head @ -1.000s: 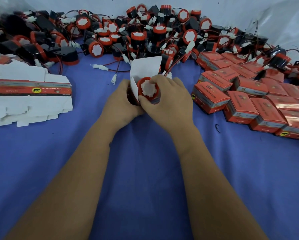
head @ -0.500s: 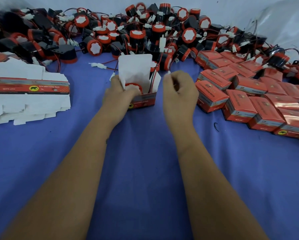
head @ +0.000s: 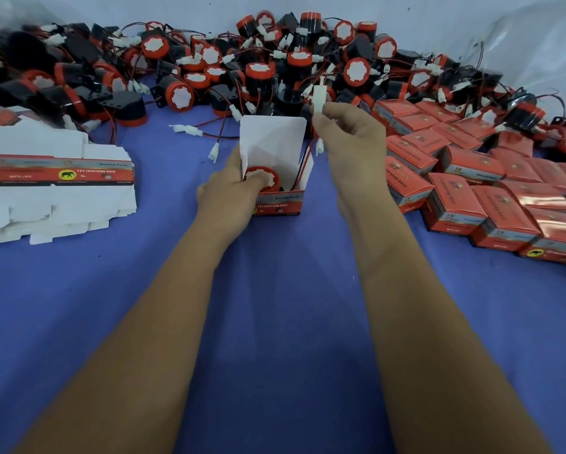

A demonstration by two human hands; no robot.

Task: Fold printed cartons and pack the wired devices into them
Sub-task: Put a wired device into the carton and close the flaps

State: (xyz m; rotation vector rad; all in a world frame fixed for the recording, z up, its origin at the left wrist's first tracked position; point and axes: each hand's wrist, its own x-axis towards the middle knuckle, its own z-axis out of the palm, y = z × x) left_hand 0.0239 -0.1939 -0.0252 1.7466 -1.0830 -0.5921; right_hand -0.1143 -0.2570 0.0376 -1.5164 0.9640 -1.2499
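An open red printed carton (head: 279,202) stands on the blue cloth at centre, its white lid flap (head: 273,140) upright. A red and black wired device (head: 263,179) sits inside it. My left hand (head: 228,191) grips the carton's left side, with fingers reaching in onto the device. My right hand (head: 348,132) is raised just right of the flap and pinches the device's white connector (head: 318,95). The red and black wire (head: 304,162) runs from the connector down into the carton.
A big heap of loose wired devices (head: 249,73) lies along the back. Several closed red cartons (head: 471,178) are packed at the right. A stack of flat unfolded cartons (head: 55,188) lies at the left. Blue cloth (head: 275,306) covers the near table.
The device went from my hands down into the carton. My right hand let go of it, then rose with the white connector pinched above the carton.
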